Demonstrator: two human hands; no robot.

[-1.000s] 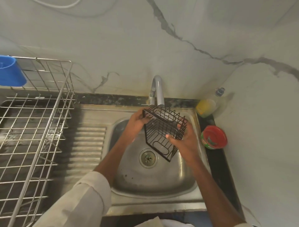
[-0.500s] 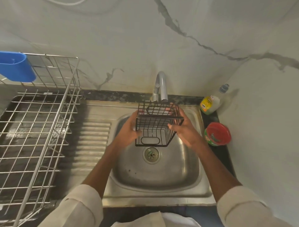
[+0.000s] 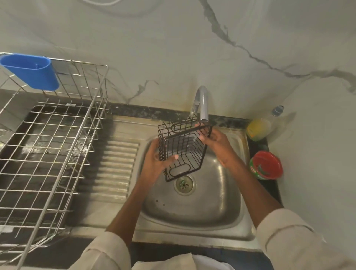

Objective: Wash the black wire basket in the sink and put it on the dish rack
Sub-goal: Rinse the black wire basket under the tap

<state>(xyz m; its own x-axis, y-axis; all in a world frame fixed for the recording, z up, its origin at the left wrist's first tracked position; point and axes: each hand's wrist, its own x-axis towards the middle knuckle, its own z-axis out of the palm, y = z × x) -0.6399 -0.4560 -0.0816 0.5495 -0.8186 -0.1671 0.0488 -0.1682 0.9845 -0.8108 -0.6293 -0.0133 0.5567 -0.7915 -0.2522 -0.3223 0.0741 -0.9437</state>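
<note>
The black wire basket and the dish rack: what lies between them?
In the head view, only the ribbed steel drainboard lies between basket and rack.

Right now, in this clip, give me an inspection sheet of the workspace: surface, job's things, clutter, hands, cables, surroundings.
Surface: steel sink with ribbed drainboard on a dark counter; drain uncovered.
Job's things: black wire basket held tilted above the sink bowl, just under the tap; dish rack stands to the left, holding no dishes.
Clutter: blue holder hung on the rack's back rim; yellow bottle and red-lidded tub on the counter right of the sink.
Hands: left hand grips the basket's near left side; right hand grips its far right rim.
Cables: a pale cord on the wall at the top edge.
Surroundings: pale veined marble walls.
</note>
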